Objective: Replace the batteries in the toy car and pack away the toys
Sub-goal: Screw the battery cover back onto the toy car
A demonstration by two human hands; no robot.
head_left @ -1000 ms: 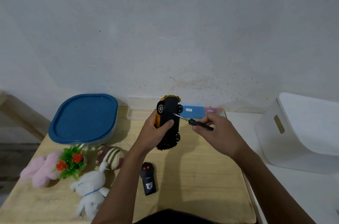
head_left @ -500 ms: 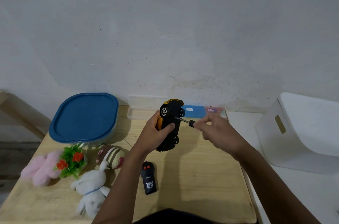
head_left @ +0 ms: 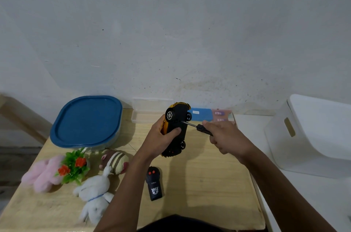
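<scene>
Left hand grips the toy car, its underside showing; right hand, at three o'clock, curls round the screwdriver, hiding most of its handle.

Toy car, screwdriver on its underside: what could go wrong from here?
1. Only the left hand steadies the toy car, so the screwdriver tip in the right hand could slip toward the thumb.
2. Any freed screw might drop onto the table and roll away.

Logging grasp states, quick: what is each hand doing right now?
Left hand: holds the toy car, underside facing the camera.
Right hand: holds the screwdriver, tip against the car's underside.
</scene>
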